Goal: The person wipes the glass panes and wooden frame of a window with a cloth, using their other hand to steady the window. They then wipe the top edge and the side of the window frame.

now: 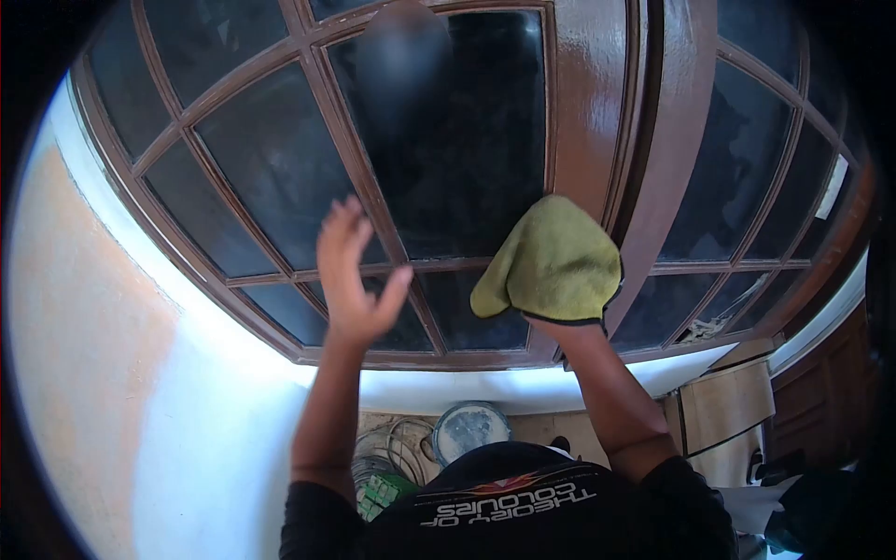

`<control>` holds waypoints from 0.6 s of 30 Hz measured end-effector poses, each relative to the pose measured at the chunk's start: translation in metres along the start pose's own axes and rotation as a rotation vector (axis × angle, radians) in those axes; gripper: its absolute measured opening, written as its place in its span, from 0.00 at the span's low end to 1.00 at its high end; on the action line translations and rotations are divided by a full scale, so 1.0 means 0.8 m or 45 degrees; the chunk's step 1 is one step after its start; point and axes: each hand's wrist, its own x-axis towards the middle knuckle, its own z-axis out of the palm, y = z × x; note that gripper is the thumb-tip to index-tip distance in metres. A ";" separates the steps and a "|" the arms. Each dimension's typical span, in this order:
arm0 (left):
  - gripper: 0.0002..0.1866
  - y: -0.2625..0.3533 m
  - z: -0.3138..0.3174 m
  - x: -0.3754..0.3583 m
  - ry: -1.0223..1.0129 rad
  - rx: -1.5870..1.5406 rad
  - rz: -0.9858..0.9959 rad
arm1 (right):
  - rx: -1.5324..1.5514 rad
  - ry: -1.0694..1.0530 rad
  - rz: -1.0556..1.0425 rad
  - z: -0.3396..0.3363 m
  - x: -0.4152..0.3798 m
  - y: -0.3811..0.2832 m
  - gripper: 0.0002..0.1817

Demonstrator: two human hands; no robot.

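Note:
A yellow-green cleaning cloth (553,257) with a dark edge covers my right hand (560,330), so the fingers are hidden and only the wrist end shows. The cloth overlaps the lower right corner of a dark glass pane (448,140) and the brown frame beside it. My left hand (357,285) is raised with fingers stretched and thumb apart, holding nothing. Behind it runs a brown wooden bar (369,201) of the paned window.
More panes continue right, past a brown post (677,140). Below stand a round bucket (471,431), coiled cable (373,457) and a green item (385,493). Cardboard (728,406) lies at lower right. A pale wall (205,401) is at left.

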 end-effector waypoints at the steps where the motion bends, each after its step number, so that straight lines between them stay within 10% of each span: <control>1: 0.33 0.019 -0.005 -0.036 -0.143 -0.054 -0.145 | -0.001 -0.010 0.006 0.007 -0.017 -0.001 0.40; 8: 0.04 0.136 0.013 -0.244 -0.989 -0.958 -0.987 | 0.058 -0.585 -0.084 0.031 -0.091 -0.059 0.29; 14: 0.23 0.189 0.060 -0.362 -0.924 -1.471 -1.585 | 0.247 -0.989 0.059 0.026 -0.099 -0.145 0.24; 18: 0.23 0.174 0.053 -0.415 -1.071 -0.690 -1.188 | 0.423 -1.433 0.248 0.020 -0.117 -0.178 0.28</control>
